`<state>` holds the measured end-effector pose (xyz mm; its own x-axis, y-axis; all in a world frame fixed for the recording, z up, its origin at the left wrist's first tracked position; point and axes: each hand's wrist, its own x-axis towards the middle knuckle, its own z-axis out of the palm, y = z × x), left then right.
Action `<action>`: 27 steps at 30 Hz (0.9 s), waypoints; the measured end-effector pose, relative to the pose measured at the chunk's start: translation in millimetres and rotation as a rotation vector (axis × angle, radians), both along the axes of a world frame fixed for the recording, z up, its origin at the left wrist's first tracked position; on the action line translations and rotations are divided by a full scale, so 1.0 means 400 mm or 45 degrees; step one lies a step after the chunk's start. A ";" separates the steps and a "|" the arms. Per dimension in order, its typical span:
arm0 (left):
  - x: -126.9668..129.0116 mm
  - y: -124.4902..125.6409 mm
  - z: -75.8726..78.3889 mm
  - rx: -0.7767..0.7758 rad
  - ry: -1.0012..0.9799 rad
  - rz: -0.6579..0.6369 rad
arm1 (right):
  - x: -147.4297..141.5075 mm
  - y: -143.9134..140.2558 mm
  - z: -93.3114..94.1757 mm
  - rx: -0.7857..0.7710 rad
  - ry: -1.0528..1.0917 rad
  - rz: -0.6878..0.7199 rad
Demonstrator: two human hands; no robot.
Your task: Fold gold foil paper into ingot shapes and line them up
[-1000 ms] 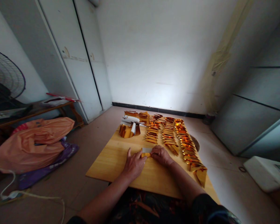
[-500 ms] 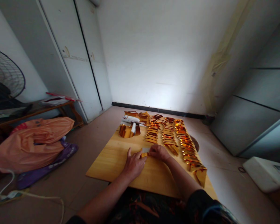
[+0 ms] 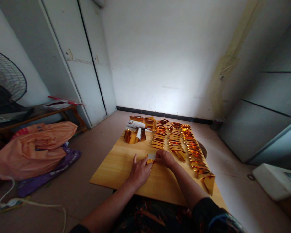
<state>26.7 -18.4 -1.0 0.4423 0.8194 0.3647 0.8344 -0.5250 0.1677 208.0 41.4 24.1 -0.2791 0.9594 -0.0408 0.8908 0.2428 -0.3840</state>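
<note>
A small piece of gold foil paper [image 3: 150, 159] with a pale grey-white inner side lies on the wooden board, partly folded. My left hand [image 3: 140, 169] presses its left end with closed fingers, the thumb side toward the paper and one finger raised. At its right end my right hand [image 3: 165, 158] pinches the paper's edge; the fingertips partly hide it. Folded gold paper pieces [image 3: 176, 139] stand in several overlapping rows to the right of and beyond my hands.
Behind my left hand sit a curled gold sheet [image 3: 131, 136], a white bundle [image 3: 136, 124] and stacked gold paper [image 3: 137, 118]. The wooden board [image 3: 111, 176] reaches close to my lap. On the floor at left lie an orange bag [image 3: 36, 149] and a cord [image 3: 43, 204].
Almost nothing differs. Both hands stay on the foil paper in nearly the same place, with only a slight shift of the view.
</note>
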 end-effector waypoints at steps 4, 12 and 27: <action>0.001 -0.001 -0.001 0.023 -0.011 -0.005 | -0.001 0.001 -0.013 0.012 0.004 -0.013; 0.003 -0.002 -0.010 0.050 -0.017 -0.006 | -0.003 -0.001 -0.020 0.032 0.003 -0.032; 0.007 -0.008 0.001 -0.052 0.040 0.023 | 0.009 0.009 -0.046 0.055 0.114 -0.004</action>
